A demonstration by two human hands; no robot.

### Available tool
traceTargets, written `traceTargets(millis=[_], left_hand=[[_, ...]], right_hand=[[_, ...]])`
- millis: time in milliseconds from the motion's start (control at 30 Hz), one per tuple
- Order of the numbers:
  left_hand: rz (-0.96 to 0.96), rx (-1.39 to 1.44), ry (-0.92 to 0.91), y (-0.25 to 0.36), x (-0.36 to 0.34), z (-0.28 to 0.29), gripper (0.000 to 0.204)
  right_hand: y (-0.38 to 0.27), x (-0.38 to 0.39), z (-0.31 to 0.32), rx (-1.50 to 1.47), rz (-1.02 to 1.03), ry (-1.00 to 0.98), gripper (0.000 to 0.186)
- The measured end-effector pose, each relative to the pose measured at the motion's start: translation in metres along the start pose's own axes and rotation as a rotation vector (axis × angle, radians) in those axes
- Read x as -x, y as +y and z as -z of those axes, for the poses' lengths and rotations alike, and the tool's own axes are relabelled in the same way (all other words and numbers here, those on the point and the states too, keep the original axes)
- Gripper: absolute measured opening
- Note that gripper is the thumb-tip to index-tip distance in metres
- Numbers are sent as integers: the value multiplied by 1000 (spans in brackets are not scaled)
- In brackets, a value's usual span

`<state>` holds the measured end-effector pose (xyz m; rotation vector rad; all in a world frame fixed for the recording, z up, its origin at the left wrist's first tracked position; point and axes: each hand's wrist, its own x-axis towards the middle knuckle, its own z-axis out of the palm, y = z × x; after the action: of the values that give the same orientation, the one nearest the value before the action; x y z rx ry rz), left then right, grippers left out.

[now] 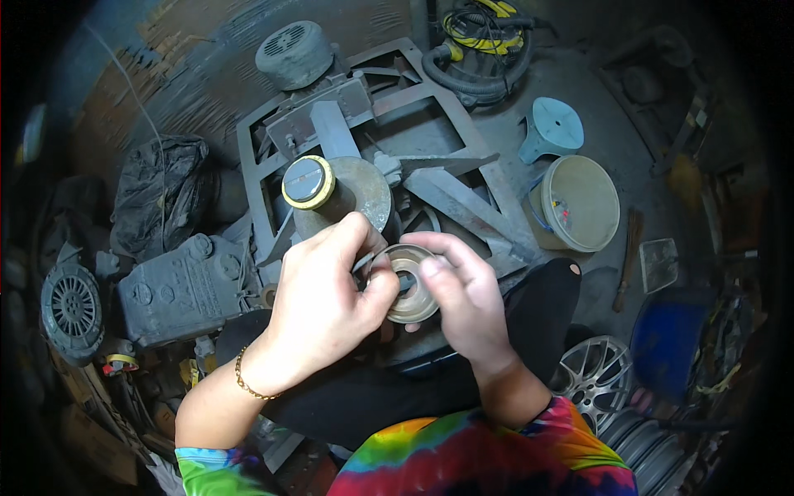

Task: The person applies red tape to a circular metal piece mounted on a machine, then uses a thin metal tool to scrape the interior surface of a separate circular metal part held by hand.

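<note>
My right hand (475, 302) grips a round, shallow metal ring (413, 311) with a stepped inside and an opening in its middle. Its thumb presses on the near rim, and its fingers wrap round the far side and underneath. My left hand (327, 285) is closed at the ring's left side, thumb tip over the rim and forefinger bent. A thin grey piece (364, 261) shows between its fingers; its kind is hard to make out. Just beyond stands a metal spindle with a round flange (372, 194), topped by a dark disc with a yellow rim (308, 180).
A steel frame (488, 198) with an electric motor (294, 54) stands ahead. At right are a bucket (542, 227), a light-blue stool (556, 124) and a vacuum cleaner (488, 41). A grey gearbox housing (182, 289) lies left; an alloy wheel (597, 372) is near my right knee.
</note>
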<state>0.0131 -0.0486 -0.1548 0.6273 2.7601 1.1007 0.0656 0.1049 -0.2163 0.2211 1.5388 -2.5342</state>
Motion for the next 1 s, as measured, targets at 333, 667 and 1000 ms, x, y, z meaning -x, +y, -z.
traceTargets(millis=[333, 667, 1000], left_hand=[[-177, -156, 7, 0, 9, -7, 23], [-295, -401, -41, 2, 17, -15, 32], [-292, -316, -43, 3, 20, -15, 32]], right_hand=[[13, -10, 6, 376, 224, 41, 18], [18, -7, 1, 395, 180, 71, 13], [25, -7, 1, 331, 244, 105, 14]])
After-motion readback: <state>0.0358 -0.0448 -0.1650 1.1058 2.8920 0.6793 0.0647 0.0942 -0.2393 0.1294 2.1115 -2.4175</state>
